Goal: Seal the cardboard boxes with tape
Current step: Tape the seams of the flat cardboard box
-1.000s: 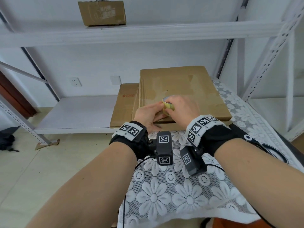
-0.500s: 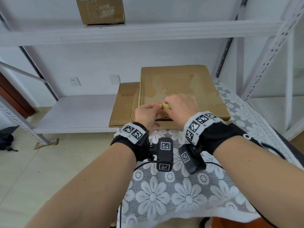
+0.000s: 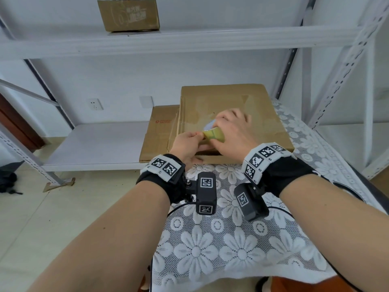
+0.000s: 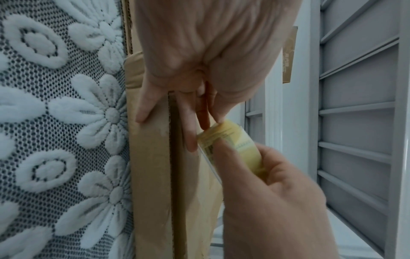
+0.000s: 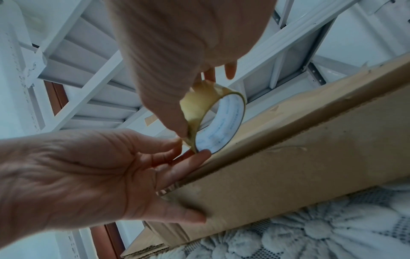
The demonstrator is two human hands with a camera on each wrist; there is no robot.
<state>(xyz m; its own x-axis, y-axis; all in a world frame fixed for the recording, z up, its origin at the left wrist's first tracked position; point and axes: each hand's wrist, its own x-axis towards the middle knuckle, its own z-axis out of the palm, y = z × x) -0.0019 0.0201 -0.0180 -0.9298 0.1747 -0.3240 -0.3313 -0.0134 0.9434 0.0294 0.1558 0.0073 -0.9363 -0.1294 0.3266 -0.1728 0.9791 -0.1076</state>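
A flat brown cardboard box (image 3: 231, 106) lies on the lace-covered table, partly on top of a second flattened box (image 3: 160, 133). At its near edge my right hand (image 3: 231, 127) grips a yellowish tape roll (image 3: 213, 134) with a white core (image 5: 221, 126), held just above the box (image 5: 310, 157). My left hand (image 3: 189, 140) pinches the roll's loose tape end (image 5: 188, 140) between thumb and forefinger. Its other fingers (image 4: 142, 112) lie straight against the box's near side (image 4: 150, 175), beside a dark gap under the top flap. The tape roll (image 4: 233, 142) sits above that side wall.
The white lace tablecloth (image 3: 210, 249) covers the table in front of me. White metal shelving (image 3: 189, 39) stands behind, with a small cardboard box (image 3: 128, 15) on its upper shelf. A low white shelf (image 3: 101, 142) and tiled floor are to the left.
My right hand has shifted a little farther over the box top and turned the roll, so more of it shows. The left hand stays at the box's near edge.
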